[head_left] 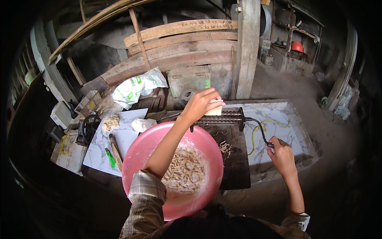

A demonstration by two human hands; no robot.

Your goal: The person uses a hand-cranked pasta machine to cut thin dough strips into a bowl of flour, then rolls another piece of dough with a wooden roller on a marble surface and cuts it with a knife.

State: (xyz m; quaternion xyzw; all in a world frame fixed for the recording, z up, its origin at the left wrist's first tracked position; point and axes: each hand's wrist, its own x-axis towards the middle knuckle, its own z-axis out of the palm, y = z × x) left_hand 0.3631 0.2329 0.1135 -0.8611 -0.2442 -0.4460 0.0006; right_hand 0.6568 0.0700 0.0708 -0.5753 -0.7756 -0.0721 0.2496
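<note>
My left hand (199,104) is closed on a pale, flat piece of dough (215,110), holding it over the ridged rollers of a dark metal hand-cranked dough cutter (227,119). At the right, my right hand (283,156) wraps round the grip at the end of the bent crank (262,130), low beside the machine. Below the rollers, a few cut dough strips (225,148) lie on a dark board (235,171). A pink basin (215,159) stands close in front of me, with many floury dough strips (185,171) in it. My left forearm crosses above its rim.
On a marble-patterned board (95,145) at the left lie a dough lump (110,122), a wooden stick (115,151) and a green-handled tool (110,158). A white sack (139,87) sits behind. A yellow cord (253,139) runs across the right-hand tiles. A concrete post (247,51) rises behind.
</note>
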